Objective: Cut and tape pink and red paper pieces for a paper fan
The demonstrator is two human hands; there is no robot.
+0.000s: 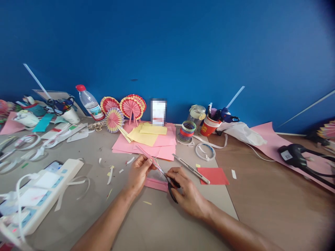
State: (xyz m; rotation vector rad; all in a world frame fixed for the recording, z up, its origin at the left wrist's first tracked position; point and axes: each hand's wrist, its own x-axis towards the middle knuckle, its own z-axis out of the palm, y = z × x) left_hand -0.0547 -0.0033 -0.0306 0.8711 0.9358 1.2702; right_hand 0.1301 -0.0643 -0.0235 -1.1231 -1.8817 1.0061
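Observation:
My left hand [141,172] pinches a narrow pink paper strip [142,152] that points up and away to the left. My right hand [187,191] is closed round the black handles of a pair of scissors [172,190]. The scissors' blades reach left to the strip, close to my left fingertips; whether they are parted is hard to make out. Below both hands a folded pink paper piece [156,184] lies on the table. A utility knife [192,169] rests just beyond my right hand, its lower end over a red paper square [214,176].
Pink sheets [119,144] with yellow paper [146,136] on top lie ahead, before pleated paper fans [131,108]. A bottle [90,104], tape rolls [187,129] and a red cup [209,125] stand along the blue wall. A power strip [56,191] is at left. Paper scraps are scattered about.

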